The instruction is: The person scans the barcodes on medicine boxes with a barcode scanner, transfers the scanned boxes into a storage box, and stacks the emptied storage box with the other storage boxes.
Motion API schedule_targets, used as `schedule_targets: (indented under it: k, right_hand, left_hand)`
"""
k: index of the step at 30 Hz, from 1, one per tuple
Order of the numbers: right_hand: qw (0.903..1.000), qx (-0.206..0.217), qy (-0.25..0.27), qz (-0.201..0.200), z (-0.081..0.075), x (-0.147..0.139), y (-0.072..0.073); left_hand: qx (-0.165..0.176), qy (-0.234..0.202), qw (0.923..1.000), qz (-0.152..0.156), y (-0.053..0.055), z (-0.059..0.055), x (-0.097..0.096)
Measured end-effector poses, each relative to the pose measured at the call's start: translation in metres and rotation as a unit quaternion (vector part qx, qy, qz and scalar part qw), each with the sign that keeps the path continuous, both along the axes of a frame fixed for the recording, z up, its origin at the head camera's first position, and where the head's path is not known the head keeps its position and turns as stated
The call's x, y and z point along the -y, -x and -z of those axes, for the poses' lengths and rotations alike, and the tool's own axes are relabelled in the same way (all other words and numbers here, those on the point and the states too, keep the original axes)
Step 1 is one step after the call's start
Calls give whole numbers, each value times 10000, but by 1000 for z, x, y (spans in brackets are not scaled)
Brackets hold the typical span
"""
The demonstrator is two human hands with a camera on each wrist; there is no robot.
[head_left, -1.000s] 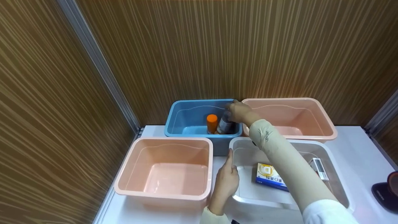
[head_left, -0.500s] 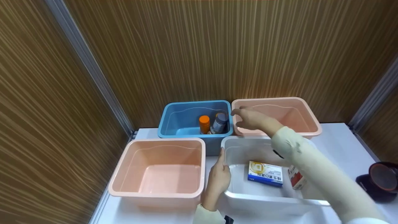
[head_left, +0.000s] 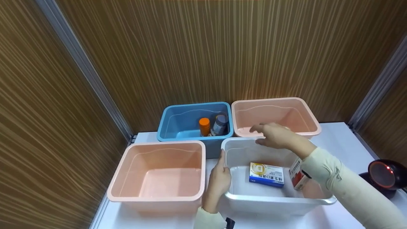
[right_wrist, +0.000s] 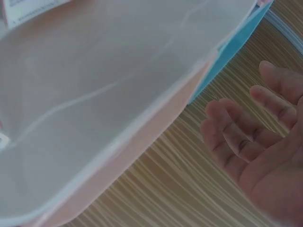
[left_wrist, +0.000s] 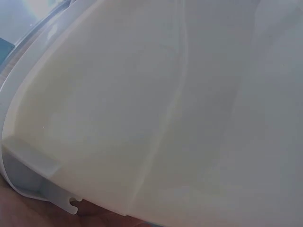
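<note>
My left hand (head_left: 219,182) holds the left rim of the white plastic bin (head_left: 279,200), its thumb along the rim; the left wrist view shows skin below the rim (left_wrist: 14,113). Inside that bin lie a blue and white carton marked D (head_left: 266,174) and a red and white carton (head_left: 297,174), partly covered by my right sleeve. My right hand (head_left: 276,136) is over the bin's back edge with nothing in it, fingers loosely bent. In the blue bin (head_left: 178,122) an orange-capped bottle (head_left: 204,126) and a grey-capped bottle (head_left: 220,125) stand together, the latter leaning.
One pink bin (head_left: 159,199) stands at the front left. Another pink bin (head_left: 265,109) is behind the white one, beside the blue bin. A dark device with a round red-lit face (head_left: 383,175) sits at the right. A wood-patterned wall (head_left: 203,51) rises behind.
My right hand has left the grey-capped bottle in the blue bin and come back rightward over the white bin. My left hand stays on the rim, while the head view has shifted slightly.
</note>
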State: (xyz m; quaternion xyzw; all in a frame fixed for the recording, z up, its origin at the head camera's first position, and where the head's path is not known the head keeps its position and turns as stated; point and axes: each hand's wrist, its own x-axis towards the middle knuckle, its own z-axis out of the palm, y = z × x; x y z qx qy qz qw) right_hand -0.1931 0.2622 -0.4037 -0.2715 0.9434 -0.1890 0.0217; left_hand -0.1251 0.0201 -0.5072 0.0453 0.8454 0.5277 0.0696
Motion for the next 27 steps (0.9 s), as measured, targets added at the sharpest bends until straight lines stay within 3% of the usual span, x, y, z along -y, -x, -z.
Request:
schedule_targets:
  k: [6,11,13,17,19,23,27]
  right_hand:
    - [9985,505,-96,-181,24,2,-7]
    - [9950,704,-643,-303,49,5,-12]
    - [9896,906,-1079,-283,58,6,-13]
    - [9697,1311,-2033,-345,84,2,-11]
    - [9614,1598,-2220,-295,94,-2,-13]
    - [9544,2353,-1828,182,103,-3,-22]
    - [9507,2561,-1700,401,115,-2,-26]
  left_hand:
    - [85,31,10000,-26,1,0,2]
    - [55,13,10000,-46,-1,-1,1]
    - [-25,1,10000,-59,-1,-1,0]
    - [-150,-37,9999,-47,-1,-1,-1]
    - [-125,-59,9999,-40,-2,-1,-1]
    - [-109,-48,9999,-37,-2,-1,-1]
    - [-90,-55,9999,-68,-1,0,-3]
